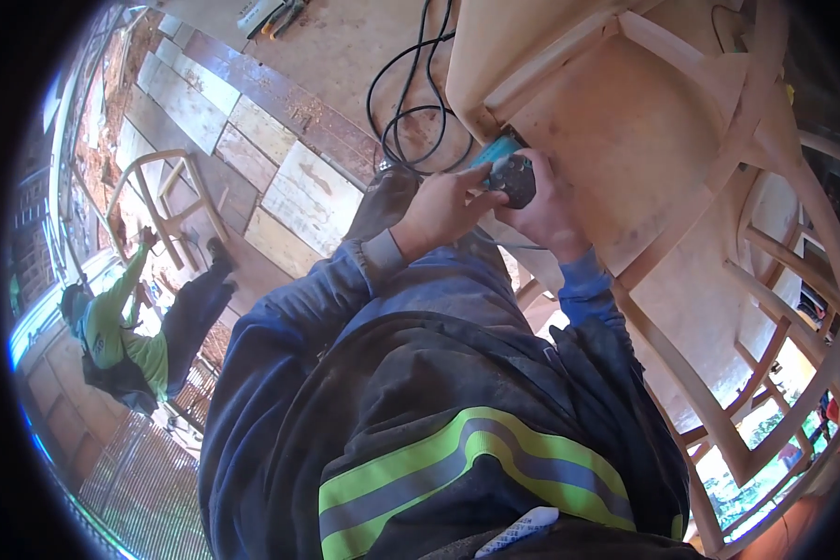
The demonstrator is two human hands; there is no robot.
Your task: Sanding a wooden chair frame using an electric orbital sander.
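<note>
Sander (506,170), a small teal and black power tool by the look of it, sat pressed up against the underside of an unfinished wooden chair (644,131) that was tipped over in front of the person. Both hands were wrapped around it: the left hand (443,210) gripped it from the left with fingers closed on the body, and the right hand (543,213) cupped it from the other side, curled tight. Couldn't really make out the exact tool type, too much of it was hidden by the fingers. A black power cord (403,103) looped over the sawdusty plank floor (299,187) just beyond the hands. The person wore a dark blue jacket with a yellow-green reflective stripe (457,462). Off to the left, well apart, a co-worker (126,331) in a lime shirt was handling another bare chair frame (163,201).
</note>
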